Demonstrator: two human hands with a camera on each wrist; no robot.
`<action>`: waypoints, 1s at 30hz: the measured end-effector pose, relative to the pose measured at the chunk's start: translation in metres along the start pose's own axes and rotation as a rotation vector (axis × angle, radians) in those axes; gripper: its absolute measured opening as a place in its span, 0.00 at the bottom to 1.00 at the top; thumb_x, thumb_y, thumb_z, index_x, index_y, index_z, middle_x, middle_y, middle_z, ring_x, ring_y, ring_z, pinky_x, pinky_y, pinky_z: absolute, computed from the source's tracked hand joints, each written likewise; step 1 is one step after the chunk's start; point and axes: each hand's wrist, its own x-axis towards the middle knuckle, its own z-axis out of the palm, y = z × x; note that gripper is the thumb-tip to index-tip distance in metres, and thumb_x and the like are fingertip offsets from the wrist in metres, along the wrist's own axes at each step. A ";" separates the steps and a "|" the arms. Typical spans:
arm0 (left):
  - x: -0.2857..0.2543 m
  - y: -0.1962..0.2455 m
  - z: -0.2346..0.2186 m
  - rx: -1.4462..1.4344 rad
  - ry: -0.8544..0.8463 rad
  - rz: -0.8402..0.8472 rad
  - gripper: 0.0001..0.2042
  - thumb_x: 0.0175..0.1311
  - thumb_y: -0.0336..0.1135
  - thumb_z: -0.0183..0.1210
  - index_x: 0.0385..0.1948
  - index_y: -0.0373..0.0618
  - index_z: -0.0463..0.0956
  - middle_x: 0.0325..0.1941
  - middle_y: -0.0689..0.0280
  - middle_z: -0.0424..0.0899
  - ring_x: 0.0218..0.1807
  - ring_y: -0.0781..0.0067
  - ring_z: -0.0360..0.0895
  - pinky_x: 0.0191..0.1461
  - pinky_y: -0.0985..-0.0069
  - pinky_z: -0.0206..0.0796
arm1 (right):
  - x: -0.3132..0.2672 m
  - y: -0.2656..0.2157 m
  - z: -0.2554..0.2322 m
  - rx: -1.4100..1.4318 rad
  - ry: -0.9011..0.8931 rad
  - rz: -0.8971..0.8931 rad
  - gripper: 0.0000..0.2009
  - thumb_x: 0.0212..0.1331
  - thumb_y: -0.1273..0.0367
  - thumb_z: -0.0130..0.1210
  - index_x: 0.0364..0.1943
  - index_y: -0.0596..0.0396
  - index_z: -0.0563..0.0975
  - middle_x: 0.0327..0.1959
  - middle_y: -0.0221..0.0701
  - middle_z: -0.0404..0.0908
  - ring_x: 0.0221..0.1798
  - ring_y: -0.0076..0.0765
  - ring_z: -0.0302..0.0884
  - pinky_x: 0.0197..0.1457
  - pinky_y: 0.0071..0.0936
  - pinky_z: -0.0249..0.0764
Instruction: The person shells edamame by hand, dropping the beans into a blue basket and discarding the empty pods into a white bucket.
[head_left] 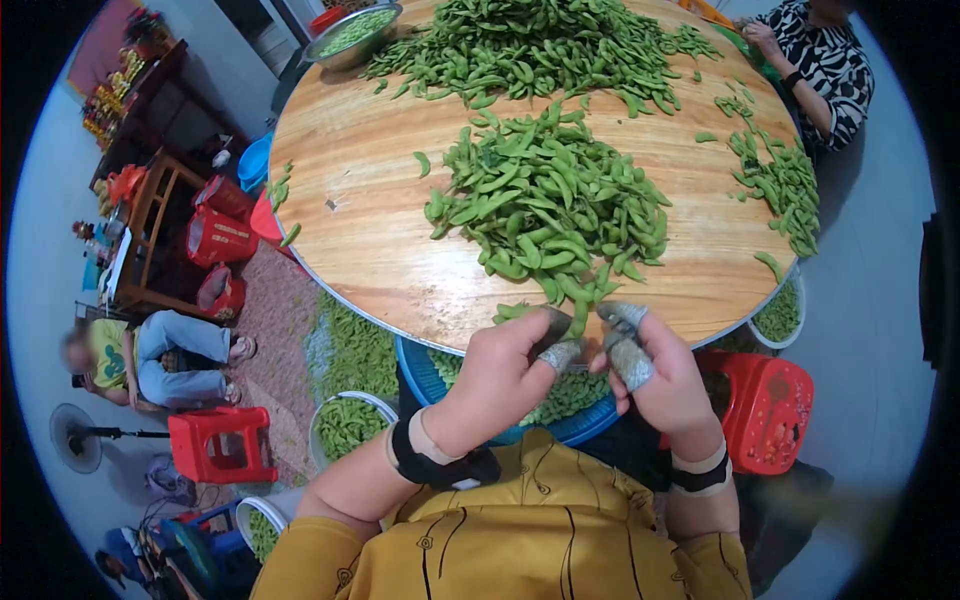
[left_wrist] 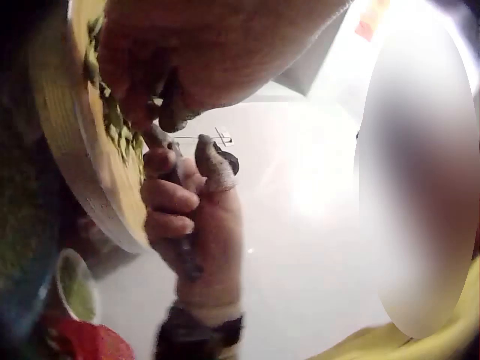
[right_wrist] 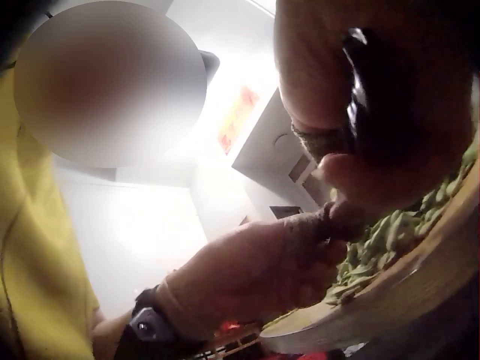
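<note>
Both hands meet over the near edge of a round wooden table (head_left: 380, 255), below a heap of green soybean pods (head_left: 550, 190). My left hand (head_left: 500, 375) pinches a soybean pod (head_left: 578, 318) between a taped thumb and a dark-tipped forefinger. Close beside it, my right hand (head_left: 665, 375) has silvery tape round its thumb and forefinger. Its curled fingers grip a dark, narrow tool (left_wrist: 189, 259), seen in the left wrist view; a shiny black part (right_wrist: 358, 94) shows in the right wrist view. I cannot tell the tool's kind.
A larger pile of pods (head_left: 540, 55) and a metal bowl (head_left: 355, 38) lie at the back. Under the near edge sits a blue basin (head_left: 410, 365). Red stools (head_left: 768, 415) and pod-filled buckets (head_left: 350, 425) stand around. One person sits at the far right, another at left.
</note>
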 end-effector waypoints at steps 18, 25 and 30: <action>-0.027 -0.009 0.000 0.086 0.013 0.140 0.10 0.54 0.21 0.53 0.38 0.36 0.75 0.28 0.67 0.78 0.27 0.87 0.70 0.29 0.84 0.65 | -0.017 0.015 0.016 -0.088 -0.157 -0.105 0.26 0.57 0.77 0.43 0.63 0.57 0.63 0.32 0.24 0.77 0.22 0.12 0.65 0.23 0.12 0.63; -0.030 -0.009 -0.002 0.174 0.031 0.216 0.09 0.53 0.22 0.56 0.37 0.35 0.74 0.25 0.65 0.76 0.24 0.83 0.70 0.27 0.82 0.63 | -0.017 0.013 0.018 0.106 -0.238 0.031 0.25 0.57 0.79 0.41 0.63 0.55 0.63 0.31 0.24 0.75 0.20 0.12 0.61 0.21 0.11 0.60; -0.034 -0.010 -0.003 0.666 0.059 0.488 0.08 0.52 0.24 0.59 0.34 0.36 0.73 0.25 0.59 0.76 0.27 0.69 0.75 0.31 0.76 0.66 | -0.010 0.023 0.015 0.319 -0.244 0.171 0.20 0.61 0.78 0.39 0.57 0.53 0.69 0.27 0.24 0.72 0.18 0.14 0.60 0.18 0.13 0.59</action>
